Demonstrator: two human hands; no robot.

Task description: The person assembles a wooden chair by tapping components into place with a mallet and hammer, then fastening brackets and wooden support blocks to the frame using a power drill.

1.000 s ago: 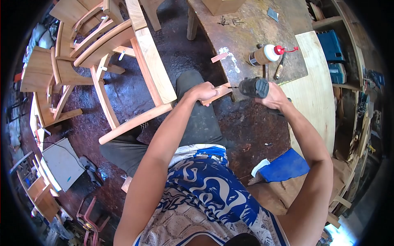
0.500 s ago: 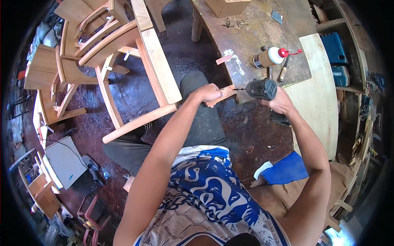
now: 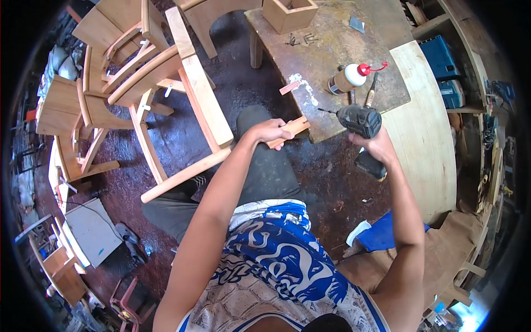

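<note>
My left hand [image 3: 270, 131] is closed around a short wooden block [image 3: 297, 126], above my knee and beside the table corner. The block's far end sticks out past my fingers and looks notched. In my right hand [image 3: 378, 146] is a dark cordless drill [image 3: 359, 119], gripped by its handle, with the battery low beneath my wrist. Its thin bit points left, apart from the block. Near the drill, on the worn table [image 3: 332, 55], stand a glue bottle [image 3: 349, 78] with a red cap and a chisel-like tool [image 3: 371, 91] with a wooden handle.
A small wood strip [image 3: 290, 87] lies by white glue smears at the table edge. Farther back are several screws [image 3: 301, 40] and an open wooden box [image 3: 289, 15]. A wooden chair frame [image 3: 207, 105] stands to my left. A pale board [image 3: 426, 138] extends on the right.
The drill has drawn back from the block's end, and its bit now angles slightly upward. The block has turned in my left hand, which shifted a little left. The view has shifted slightly.
</note>
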